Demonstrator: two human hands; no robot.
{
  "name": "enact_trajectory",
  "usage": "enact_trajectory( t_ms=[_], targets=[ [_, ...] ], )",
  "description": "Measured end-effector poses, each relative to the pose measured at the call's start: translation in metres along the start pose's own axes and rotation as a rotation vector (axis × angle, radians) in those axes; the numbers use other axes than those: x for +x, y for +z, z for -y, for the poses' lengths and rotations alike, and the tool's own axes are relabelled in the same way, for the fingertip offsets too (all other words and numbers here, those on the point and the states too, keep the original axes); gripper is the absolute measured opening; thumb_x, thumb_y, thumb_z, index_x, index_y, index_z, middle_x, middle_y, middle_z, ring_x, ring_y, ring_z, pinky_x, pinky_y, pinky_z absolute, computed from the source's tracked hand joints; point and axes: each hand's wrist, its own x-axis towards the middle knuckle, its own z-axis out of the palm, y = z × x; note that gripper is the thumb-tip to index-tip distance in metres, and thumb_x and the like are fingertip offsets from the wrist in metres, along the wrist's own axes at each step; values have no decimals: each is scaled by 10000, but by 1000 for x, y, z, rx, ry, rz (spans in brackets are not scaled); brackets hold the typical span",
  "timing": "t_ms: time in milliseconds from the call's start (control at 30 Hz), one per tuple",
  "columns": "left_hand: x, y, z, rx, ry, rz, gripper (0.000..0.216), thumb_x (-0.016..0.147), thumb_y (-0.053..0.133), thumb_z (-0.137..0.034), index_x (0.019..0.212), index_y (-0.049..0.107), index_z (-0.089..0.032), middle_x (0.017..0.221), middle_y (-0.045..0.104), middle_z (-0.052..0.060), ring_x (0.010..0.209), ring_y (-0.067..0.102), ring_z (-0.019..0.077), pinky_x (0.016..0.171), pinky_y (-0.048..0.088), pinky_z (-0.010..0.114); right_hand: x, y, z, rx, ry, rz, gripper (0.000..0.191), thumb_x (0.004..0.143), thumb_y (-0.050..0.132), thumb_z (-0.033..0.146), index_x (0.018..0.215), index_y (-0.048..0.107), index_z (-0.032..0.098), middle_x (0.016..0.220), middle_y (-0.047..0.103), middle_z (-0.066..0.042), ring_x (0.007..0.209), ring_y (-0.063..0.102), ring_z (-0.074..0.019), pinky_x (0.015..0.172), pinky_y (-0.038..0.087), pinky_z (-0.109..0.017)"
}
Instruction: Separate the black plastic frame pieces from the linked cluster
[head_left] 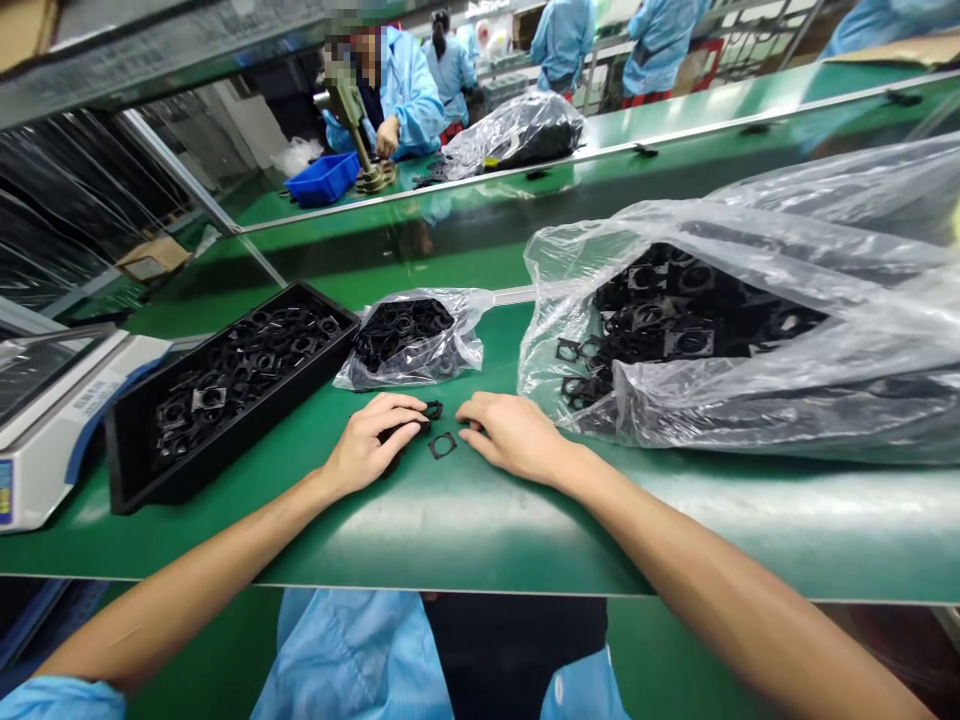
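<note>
On the green table, my left hand [373, 440] is curled round black plastic parts [405, 430], mostly hidden under its fingers. One small black piece [433, 410] shows at the fingertips. A flat square black frame with a round hole [442, 446] lies on the table between my hands, touched by neither as far as I can see. My right hand [517, 435] rests just right of it, fingers bent, thumb apart from them, with nothing visible in between.
A black tray [225, 460] of black parts stands left, beside a white scale [82, 410]. Behind my hands lies a small clear bag [465, 350] of black rings; a large clear bag [720, 400] of frames spreads at right. Across the bench, a person [412, 90] works near a blue bin [322, 180].
</note>
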Motion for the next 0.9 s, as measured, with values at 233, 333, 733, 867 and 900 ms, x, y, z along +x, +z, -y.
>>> enact_trajectory(
  t_ms=[233,333,733,867,900],
  targets=[
    [5,-5,-2,32,-6,-27,212,985,531,-298,934,701,-182,942,712,83,915,659,201,847,555,363,0,0,-1,-2,-9,10,159,973,569,240,1062,690,186,1068,717,-86,922,671,-208,711,403,-271],
    [3,-6,-1,75,-14,19,227,991,524,-312,1001,716,-193,1035,708,91,994,658,212,901,551,376,0,0,0,-25,-5,18,166,978,564,250,1061,693,185,1058,716,-87,911,672,-213,691,391,-276],
    [49,-29,-12,95,47,-141,208,963,555,-308,1023,711,-183,1084,705,76,1070,654,209,989,533,375,-1,-1,-1,-47,-28,18,191,983,556,274,1052,706,179,1047,724,-88,899,684,-222,682,399,-285],
    [88,-11,-29,43,167,-77,206,964,540,-296,1018,703,-182,1053,716,70,1035,661,206,977,535,374,-3,2,0,-51,-48,25,202,972,565,290,1030,721,175,1038,735,-92,911,696,-234,688,432,-288],
    [98,0,-35,30,203,-40,210,965,536,-297,1023,702,-183,1061,714,71,1041,660,211,980,535,379,-4,4,0,-44,-53,20,209,973,563,291,1031,725,171,1046,739,-97,914,698,-236,706,450,-292]
  ],
)
